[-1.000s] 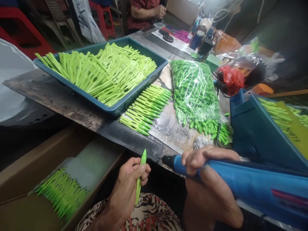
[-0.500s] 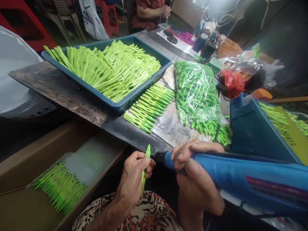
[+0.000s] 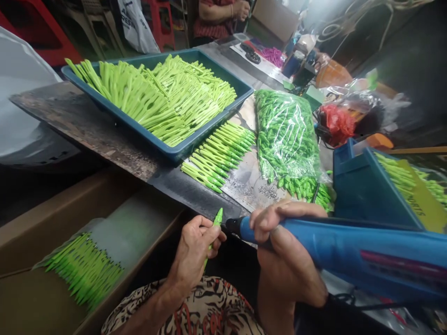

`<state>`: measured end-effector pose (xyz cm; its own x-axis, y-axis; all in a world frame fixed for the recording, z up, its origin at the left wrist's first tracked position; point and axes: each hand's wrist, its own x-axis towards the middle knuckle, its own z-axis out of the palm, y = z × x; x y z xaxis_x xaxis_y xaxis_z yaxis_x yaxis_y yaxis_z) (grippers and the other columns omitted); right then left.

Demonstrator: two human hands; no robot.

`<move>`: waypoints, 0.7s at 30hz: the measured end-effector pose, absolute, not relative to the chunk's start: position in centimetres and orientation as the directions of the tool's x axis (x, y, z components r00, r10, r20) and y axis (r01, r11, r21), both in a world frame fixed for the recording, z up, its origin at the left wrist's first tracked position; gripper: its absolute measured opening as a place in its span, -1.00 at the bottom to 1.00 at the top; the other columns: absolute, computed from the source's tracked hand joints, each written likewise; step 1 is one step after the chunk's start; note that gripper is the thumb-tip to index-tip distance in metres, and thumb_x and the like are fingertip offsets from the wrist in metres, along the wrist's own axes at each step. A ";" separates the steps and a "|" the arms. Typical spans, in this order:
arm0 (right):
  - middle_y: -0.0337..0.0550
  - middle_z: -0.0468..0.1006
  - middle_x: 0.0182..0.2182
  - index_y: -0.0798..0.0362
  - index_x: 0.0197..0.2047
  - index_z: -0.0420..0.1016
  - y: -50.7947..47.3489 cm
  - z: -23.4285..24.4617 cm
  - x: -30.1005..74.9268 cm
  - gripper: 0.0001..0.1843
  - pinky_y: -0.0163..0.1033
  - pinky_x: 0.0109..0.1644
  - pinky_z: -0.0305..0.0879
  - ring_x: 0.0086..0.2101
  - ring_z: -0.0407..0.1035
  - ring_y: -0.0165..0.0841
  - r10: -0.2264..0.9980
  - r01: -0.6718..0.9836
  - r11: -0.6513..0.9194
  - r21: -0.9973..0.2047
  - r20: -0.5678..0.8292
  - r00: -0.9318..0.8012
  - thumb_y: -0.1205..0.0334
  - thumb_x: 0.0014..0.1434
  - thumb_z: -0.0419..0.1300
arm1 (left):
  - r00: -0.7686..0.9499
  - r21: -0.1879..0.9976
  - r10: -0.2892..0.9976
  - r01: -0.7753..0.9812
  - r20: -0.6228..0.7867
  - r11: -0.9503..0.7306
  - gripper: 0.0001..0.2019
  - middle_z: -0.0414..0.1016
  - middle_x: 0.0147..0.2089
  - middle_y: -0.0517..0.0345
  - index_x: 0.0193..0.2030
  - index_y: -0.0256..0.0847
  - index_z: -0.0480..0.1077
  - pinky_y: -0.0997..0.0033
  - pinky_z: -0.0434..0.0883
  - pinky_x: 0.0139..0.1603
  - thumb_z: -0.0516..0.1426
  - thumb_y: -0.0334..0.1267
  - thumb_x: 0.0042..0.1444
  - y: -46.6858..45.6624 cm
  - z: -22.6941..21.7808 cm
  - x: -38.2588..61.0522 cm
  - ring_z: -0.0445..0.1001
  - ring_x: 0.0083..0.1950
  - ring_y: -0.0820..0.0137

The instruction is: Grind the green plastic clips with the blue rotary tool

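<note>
In the head view, my left hand (image 3: 197, 246) pinches a slim green plastic piece (image 3: 218, 217) between thumb and fingers, its pointed tip upward and leaning right. My right hand (image 3: 279, 228) is wrapped round a blue electric screwdriver (image 3: 335, 242), held level. The tool's black nose meets the piece's side or stops just short of it; I cannot tell which. Beyond my hands, a row of matching green pieces (image 3: 220, 156) lies on the table. Beside them sit a small heap of tiny metal screws (image 3: 268, 192) and loose darker-green tips (image 3: 307, 190).
A blue tray (image 3: 174, 153) heaped with light-green pieces rests on the table. Right of it lies a clear bag (image 3: 288, 130) of green tips, then a blue bin (image 3: 377, 186). At lower left, a cardboard box (image 3: 21, 228) holds bagged pieces. Another person (image 3: 214, 21) is across the table.
The green piece has tilted a little to the right in my left hand. The screwdriver's nose stays beside it, and both hands keep their grips.
</note>
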<state>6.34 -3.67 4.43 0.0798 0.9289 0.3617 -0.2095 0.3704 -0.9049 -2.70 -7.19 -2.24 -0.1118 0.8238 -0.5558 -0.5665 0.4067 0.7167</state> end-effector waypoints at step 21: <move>-0.32 0.35 -0.56 0.01 -0.34 0.30 -3.3 5.4 5.6 -0.81 -0.22 -0.41 0.16 -0.54 0.24 -0.43 0.942 -0.159 0.329 -0.931 0.312 0.121 0.32 -0.11 0.14 | -0.132 0.693 0.763 -0.537 -0.632 0.481 -0.77 0.41 -0.59 0.15 -0.54 -0.25 0.20 0.60 0.04 -0.64 0.20 -0.23 -0.19 -6.7 -1.6 -2.6 0.21 -0.62 0.56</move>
